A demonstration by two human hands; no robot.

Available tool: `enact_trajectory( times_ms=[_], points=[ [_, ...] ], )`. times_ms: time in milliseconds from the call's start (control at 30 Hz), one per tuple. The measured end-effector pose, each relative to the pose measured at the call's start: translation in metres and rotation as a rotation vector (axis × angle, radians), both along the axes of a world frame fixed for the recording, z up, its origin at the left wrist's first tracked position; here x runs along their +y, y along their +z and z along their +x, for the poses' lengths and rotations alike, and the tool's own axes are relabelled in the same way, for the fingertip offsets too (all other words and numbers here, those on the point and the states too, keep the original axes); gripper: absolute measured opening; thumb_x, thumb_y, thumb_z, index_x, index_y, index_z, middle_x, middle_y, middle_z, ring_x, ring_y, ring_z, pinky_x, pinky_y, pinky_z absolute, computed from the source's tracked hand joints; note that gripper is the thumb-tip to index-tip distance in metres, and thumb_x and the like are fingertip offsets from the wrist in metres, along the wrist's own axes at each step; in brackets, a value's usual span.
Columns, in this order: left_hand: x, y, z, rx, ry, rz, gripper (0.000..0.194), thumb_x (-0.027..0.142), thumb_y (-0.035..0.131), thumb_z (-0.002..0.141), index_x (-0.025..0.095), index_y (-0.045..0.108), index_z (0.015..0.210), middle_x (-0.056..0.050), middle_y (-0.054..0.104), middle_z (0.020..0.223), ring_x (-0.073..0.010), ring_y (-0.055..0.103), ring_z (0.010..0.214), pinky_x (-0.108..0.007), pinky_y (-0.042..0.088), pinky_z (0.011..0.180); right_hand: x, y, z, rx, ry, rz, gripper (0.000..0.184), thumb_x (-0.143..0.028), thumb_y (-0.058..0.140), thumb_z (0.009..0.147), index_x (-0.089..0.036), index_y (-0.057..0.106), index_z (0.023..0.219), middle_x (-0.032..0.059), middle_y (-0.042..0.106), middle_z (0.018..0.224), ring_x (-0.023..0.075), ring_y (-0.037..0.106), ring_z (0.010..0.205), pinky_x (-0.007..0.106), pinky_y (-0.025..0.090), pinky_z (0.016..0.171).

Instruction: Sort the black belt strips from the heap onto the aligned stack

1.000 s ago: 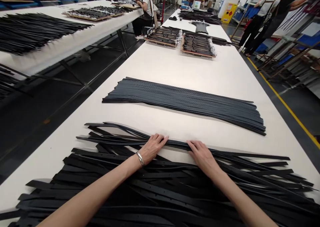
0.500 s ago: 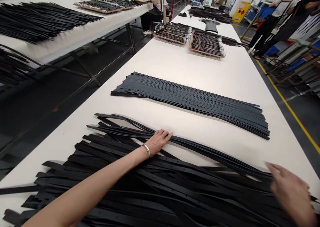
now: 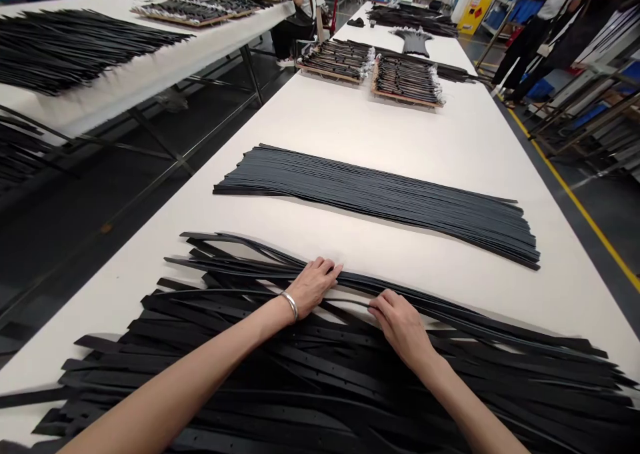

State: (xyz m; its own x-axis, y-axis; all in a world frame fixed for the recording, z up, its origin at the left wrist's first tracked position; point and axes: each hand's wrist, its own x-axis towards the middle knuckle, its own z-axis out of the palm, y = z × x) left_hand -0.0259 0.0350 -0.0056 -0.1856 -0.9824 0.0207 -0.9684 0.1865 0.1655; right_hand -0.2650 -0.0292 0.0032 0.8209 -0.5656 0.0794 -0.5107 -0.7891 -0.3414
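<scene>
This is a leather-goods factory workshop: long white worktables (image 3: 380, 131) carry rows of black belt straps (image 3: 375, 204) and loaded wooden trays (image 3: 405, 103), with aproned workers (image 3: 545, 24) beside metal racks (image 3: 585, 117).

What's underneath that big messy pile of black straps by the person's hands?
The black belt straps lie crisscrossed on a white table top, which shows through gaps near the right hand. Lower down, overlapping straps cover the surface, so anything beneath them cannot be seen.

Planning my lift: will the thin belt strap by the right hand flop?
Probably floppy: the thin belt strap bends in a loose curve by the right hand. Long and thin, it would likely droop. Being flat, it seems unlikely to roll.
</scene>
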Motion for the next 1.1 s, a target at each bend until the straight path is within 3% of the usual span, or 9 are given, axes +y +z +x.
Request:
enact_trajectory(
  times_ms=[100, 200, 267, 433, 633, 767, 867, 967, 1100],
  points=[
    [0.004, 0.001, -0.004, -0.022, 0.012, -0.038, 0.050, 0.035, 0.042, 0.092, 0.013, 0.033, 0.136, -0.013, 0.049, 0.119, -0.0256, 0.042, 0.106, -0.039, 0.038, 0.092, -0.011, -0.007, 0.016, -0.020, -0.015, -0.154, 0.016, -0.021, 0.044, 0.093, -0.019, 0.059, 0.088, 0.0043, 0.055, 0.083, 0.0181, 0.050, 0.079, 0.032, 0.039, 0.074],
    [0.005, 0.000, -0.004, -0.078, -0.011, -0.023, 0.051, 0.016, 0.036, 0.091, 0.012, 0.026, 0.141, -0.013, 0.048, 0.121, -0.0248, 0.042, 0.107, -0.040, 0.036, 0.095, -0.009, -0.005, 0.021, -0.050, 0.000, -0.200, 0.017, -0.019, 0.043, 0.094, -0.019, 0.059, 0.094, 0.0059, 0.056, 0.086, 0.0199, 0.051, 0.086, 0.034, 0.039, 0.078],
    [0.004, -0.002, -0.004, -0.093, -0.019, -0.009, 0.055, 0.007, 0.032, 0.087, 0.012, 0.025, 0.142, -0.014, 0.048, 0.120, -0.0242, 0.042, 0.106, -0.040, 0.036, 0.094, 0.000, 0.001, 0.014, -0.059, 0.016, -0.122, 0.018, -0.020, 0.042, 0.094, -0.020, 0.058, 0.100, 0.0055, 0.057, 0.090, 0.0190, 0.051, 0.087, 0.033, 0.039, 0.078],
    [0.002, -0.006, -0.004, -0.099, 0.006, -0.021, 0.057, 0.004, 0.033, 0.084, 0.012, 0.027, 0.141, -0.013, 0.048, 0.120, -0.0250, 0.042, 0.104, -0.039, 0.037, 0.093, 0.019, 0.019, -0.012, 0.072, 0.119, 0.175, 0.011, -0.031, 0.051, 0.092, -0.024, 0.057, 0.096, 0.0013, 0.058, 0.090, 0.0171, 0.051, 0.084, 0.031, 0.040, 0.075],
    [0.003, -0.005, -0.004, -0.091, 0.005, -0.013, 0.057, 0.005, 0.036, 0.084, 0.013, 0.028, 0.140, -0.013, 0.048, 0.120, -0.0248, 0.042, 0.104, -0.039, 0.037, 0.091, 0.024, 0.022, -0.014, 0.110, 0.161, 0.213, 0.010, -0.031, 0.058, 0.087, -0.022, 0.052, 0.088, 0.0011, 0.057, 0.088, 0.0192, 0.050, 0.084, 0.034, 0.038, 0.076],
    [0.001, -0.001, -0.002, -0.089, 0.012, 0.009, 0.053, 0.009, 0.037, 0.086, 0.015, 0.030, 0.138, -0.012, 0.049, 0.118, -0.0242, 0.042, 0.103, -0.038, 0.038, 0.090, 0.018, 0.020, -0.004, 0.080, 0.135, 0.250, 0.009, -0.024, 0.057, 0.087, -0.022, 0.049, 0.084, -0.0009, 0.055, 0.082, 0.0168, 0.049, 0.078, 0.031, 0.038, 0.070],
    [-0.001, 0.004, -0.002, -0.070, 0.010, 0.008, 0.041, 0.023, 0.035, 0.094, 0.016, 0.036, 0.134, -0.011, 0.050, 0.115, -0.0239, 0.043, 0.100, -0.037, 0.039, 0.087, 0.005, 0.010, 0.014, -0.003, 0.040, 0.181, 0.005, -0.021, 0.053, 0.089, -0.021, 0.049, 0.086, -0.0002, 0.055, 0.082, 0.0159, 0.050, 0.077, 0.029, 0.038, 0.069],
    [0.002, 0.007, -0.002, -0.044, -0.012, -0.011, 0.047, 0.041, 0.037, 0.094, 0.015, 0.036, 0.133, -0.012, 0.049, 0.116, -0.0247, 0.043, 0.101, -0.038, 0.038, 0.088, -0.002, -0.003, 0.036, -0.070, -0.013, 0.005, 0.006, -0.021, 0.050, 0.091, -0.020, 0.051, 0.084, 0.0021, 0.055, 0.082, 0.0173, 0.051, 0.080, 0.029, 0.039, 0.071],
    [0.005, 0.001, -0.003, -0.081, -0.027, -0.014, 0.047, 0.025, 0.037, 0.094, 0.013, 0.028, 0.139, -0.013, 0.047, 0.122, -0.0244, 0.040, 0.106, -0.038, 0.035, 0.093, 0.010, -0.008, 0.043, -0.113, -0.016, -0.160, 0.011, -0.019, 0.045, 0.092, -0.020, 0.056, 0.093, 0.0063, 0.056, 0.091, 0.0197, 0.052, 0.086, 0.034, 0.040, 0.077]
  ],
)
